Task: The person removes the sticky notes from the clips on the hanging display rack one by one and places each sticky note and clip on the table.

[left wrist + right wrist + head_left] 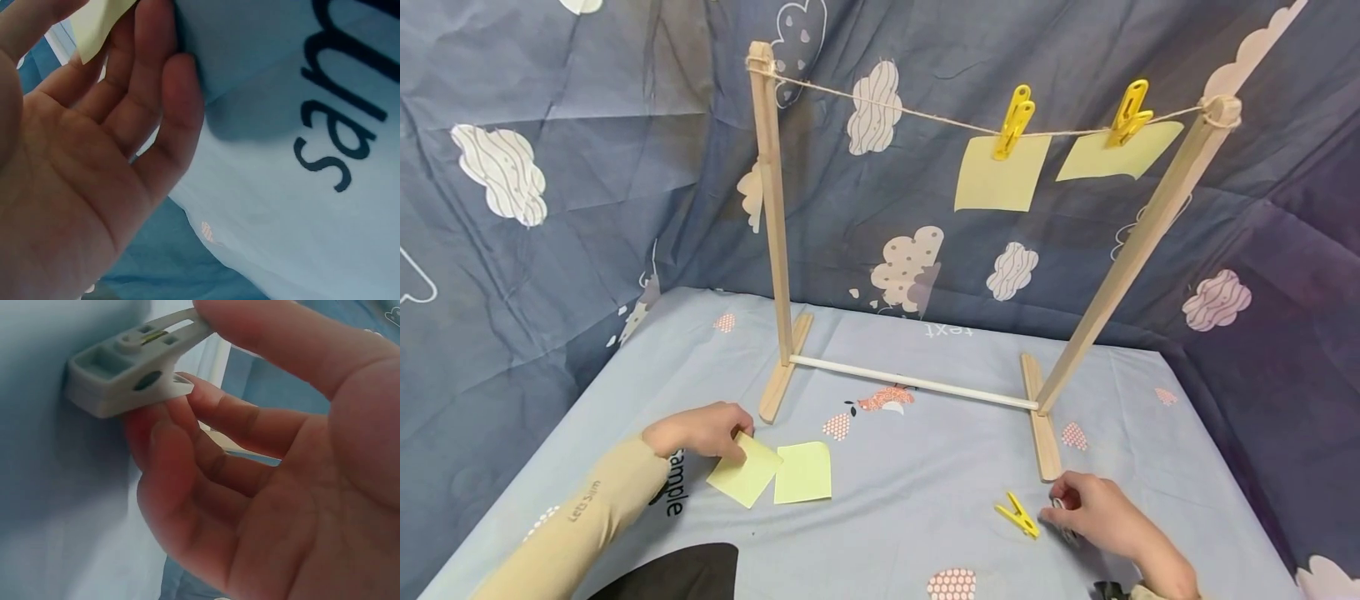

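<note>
My left hand (pixel 703 427) pinches a yellow paper note (pixel 748 477) by its upper edge, low over the cloth. Beside it lies a second yellow note (pixel 805 473), its corner close to the first. In the left wrist view, part of the held note (pixel 100 25) shows between thumb and fingers. At the right, my right hand (pixel 1105 515) grips a grey clothespin (pixel 106 372) by its handle ends, thumb on one arm and fingertips on the other. The clothespin's jaw end is right at the cloth. Just left of that hand lies a yellow clothespin (pixel 1018 517).
A wooden frame (pixel 775 208) stands behind, with a white rod (pixel 910 383) low across it. From its string (pixel 925 117) hang two yellow notes, a left one (pixel 1000 183) and a right one (pixel 1090 162), each under a yellow clothespin. Patterned dark cloth (pixel 550 292) surrounds the table.
</note>
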Demonstrator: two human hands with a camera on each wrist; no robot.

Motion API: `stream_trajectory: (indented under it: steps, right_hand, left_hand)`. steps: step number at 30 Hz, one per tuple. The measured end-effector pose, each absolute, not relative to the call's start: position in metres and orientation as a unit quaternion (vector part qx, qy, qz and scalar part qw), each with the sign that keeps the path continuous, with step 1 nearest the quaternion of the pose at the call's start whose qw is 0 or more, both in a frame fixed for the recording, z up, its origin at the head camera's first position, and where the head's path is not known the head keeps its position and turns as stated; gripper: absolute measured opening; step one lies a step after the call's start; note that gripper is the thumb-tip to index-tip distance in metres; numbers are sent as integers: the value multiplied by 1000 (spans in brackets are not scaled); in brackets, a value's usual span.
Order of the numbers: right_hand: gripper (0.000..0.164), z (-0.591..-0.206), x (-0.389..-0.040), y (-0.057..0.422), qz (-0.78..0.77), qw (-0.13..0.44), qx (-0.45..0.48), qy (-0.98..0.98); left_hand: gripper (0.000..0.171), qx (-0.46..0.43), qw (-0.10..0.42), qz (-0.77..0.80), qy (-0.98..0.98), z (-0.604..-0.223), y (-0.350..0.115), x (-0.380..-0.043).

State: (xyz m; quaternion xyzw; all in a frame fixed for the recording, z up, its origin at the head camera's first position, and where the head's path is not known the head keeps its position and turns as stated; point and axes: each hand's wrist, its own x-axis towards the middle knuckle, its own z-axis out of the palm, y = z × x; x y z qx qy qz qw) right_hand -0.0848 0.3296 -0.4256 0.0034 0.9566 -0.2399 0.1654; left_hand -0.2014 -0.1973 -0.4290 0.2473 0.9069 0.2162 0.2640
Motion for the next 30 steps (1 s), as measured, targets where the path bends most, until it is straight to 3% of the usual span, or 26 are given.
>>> stream_trajectory:
  steps: [12,22,30]
  right_hand:
    - [34,-431,-85,331,-249,179,12,952]
    - [33,-429,-84,331,-250,184,21,950]
    - [32,-418,-84,336,-263,177,33,948]
  left_hand:
    - [14,228,246,187,924,-426,-190,-200]
    - [29,232,218,191,928,-427,-190,-197]
    - [29,251,220,219,917,-423,-196,-203]
